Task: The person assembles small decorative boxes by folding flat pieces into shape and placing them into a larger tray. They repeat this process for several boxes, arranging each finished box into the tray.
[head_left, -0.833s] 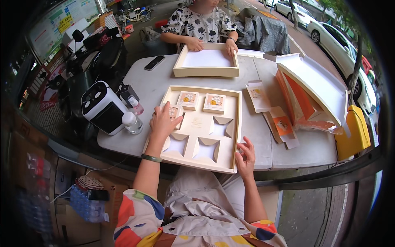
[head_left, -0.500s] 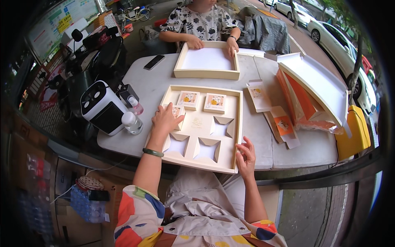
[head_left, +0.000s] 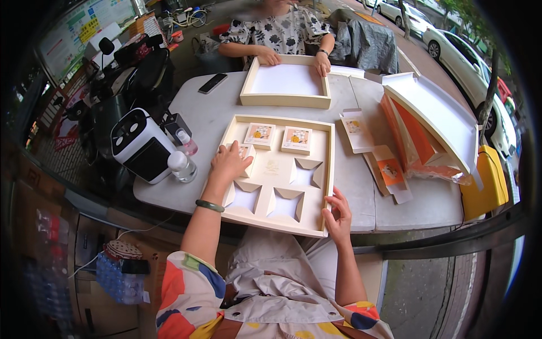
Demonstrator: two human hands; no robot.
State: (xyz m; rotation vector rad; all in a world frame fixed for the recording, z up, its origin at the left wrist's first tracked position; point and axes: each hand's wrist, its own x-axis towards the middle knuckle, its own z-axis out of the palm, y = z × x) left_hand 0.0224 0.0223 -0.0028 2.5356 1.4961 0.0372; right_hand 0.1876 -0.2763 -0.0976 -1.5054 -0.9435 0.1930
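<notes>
A cream tray [head_left: 276,178] is displaying white boxes [head_left: 296,139] with peach floral tops. Red, blue and yellow patches are brightening the person's cream sleeves [head_left: 189,294]; black flowers are patterning a co-worker's white top [head_left: 280,33]. The tabletop [head_left: 195,110] is showing pale grey.

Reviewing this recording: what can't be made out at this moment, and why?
All in the head view:
Third small box: partly hidden by the left hand, so its grip is unclear.
Emblem in the tray: too small and faint.
Orange package: upper part covered by the white panel.
Co-worker's head: cut off by the upper edge.
</notes>
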